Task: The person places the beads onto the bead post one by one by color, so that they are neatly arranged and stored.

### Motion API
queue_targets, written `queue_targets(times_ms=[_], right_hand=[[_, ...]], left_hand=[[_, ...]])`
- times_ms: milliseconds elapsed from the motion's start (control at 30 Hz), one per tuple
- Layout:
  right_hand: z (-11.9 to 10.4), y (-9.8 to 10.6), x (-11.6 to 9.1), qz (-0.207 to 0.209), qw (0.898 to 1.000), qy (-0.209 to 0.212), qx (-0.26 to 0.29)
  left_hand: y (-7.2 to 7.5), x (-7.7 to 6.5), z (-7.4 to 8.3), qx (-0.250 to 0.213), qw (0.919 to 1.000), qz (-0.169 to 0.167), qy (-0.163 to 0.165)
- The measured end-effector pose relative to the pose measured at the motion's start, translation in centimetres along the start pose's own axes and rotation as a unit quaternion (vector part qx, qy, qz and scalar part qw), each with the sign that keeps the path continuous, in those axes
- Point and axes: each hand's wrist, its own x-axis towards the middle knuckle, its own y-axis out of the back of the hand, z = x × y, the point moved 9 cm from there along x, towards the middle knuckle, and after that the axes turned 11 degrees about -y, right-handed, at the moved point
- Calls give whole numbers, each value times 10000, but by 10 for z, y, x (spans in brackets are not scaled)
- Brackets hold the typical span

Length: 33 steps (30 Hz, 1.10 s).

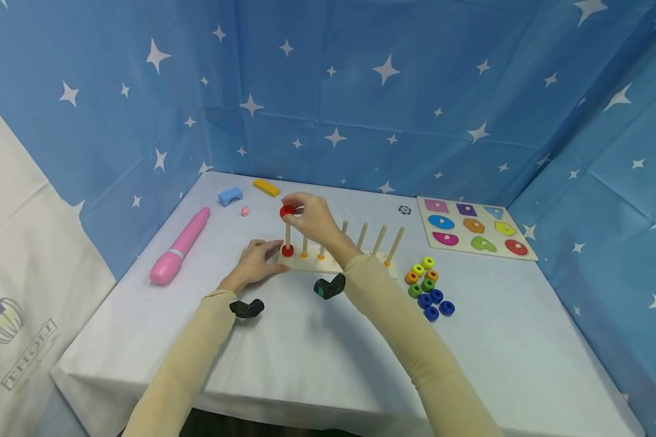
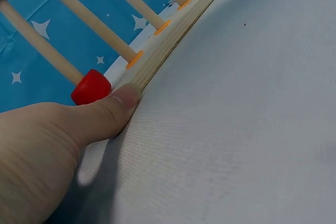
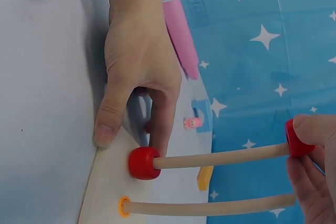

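Observation:
A wooden peg board [image 1: 311, 262] with several upright pegs stands mid-table. My left hand [image 1: 256, 262] grips its left end, thumb at the front edge and fingers round behind. One red bead [image 3: 144, 163] sits at the foot of the leftmost peg [image 3: 226, 158]. At the top of that same peg, my right hand [image 1: 313, 217] pinches a second red bead [image 3: 298, 139] between thumb and fingers. The peg's tip meets this bead in the right wrist view. In the left wrist view, the left thumb [image 2: 113, 111] lies right beside the lower red bead [image 2: 92, 87].
Loose yellow, orange, green and blue beads [image 1: 427, 285] lie right of the board. Farther right is a shape puzzle [image 1: 433, 241]. To the left are a pink bat-like toy [image 1: 181, 244], a blue arch block [image 1: 230, 196], a small pink figure [image 3: 192, 123] and a yellow block [image 1: 266, 187].

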Motion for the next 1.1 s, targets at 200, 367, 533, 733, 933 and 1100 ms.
queue_targets(times_ms=[200, 367, 533, 733, 933, 1100], right_hand=[[-3, -3, 0, -97, 9998, 54, -140], [-4, -4, 0, -232, 9994, 61, -256], [-5, -1, 2, -198, 9991, 37, -376], [-2, 1, 4, -229, 9982, -113, -534], [-2, -3, 6, -350, 9959, -134, -820], [2, -5, 4, -343, 9947, -154, -956]], left_hand=[[0, 0, 0, -3, 10000, -8, 26], [1, 1, -2, 65, 10000, 38, -6], [0, 1, -2, 52, 10000, 35, 30], [-1, 1, -4, 21, 9999, -20, 114], [3, 0, -3, 36, 10000, 74, 28], [-1, 1, -3, 25, 10000, 23, 23]])
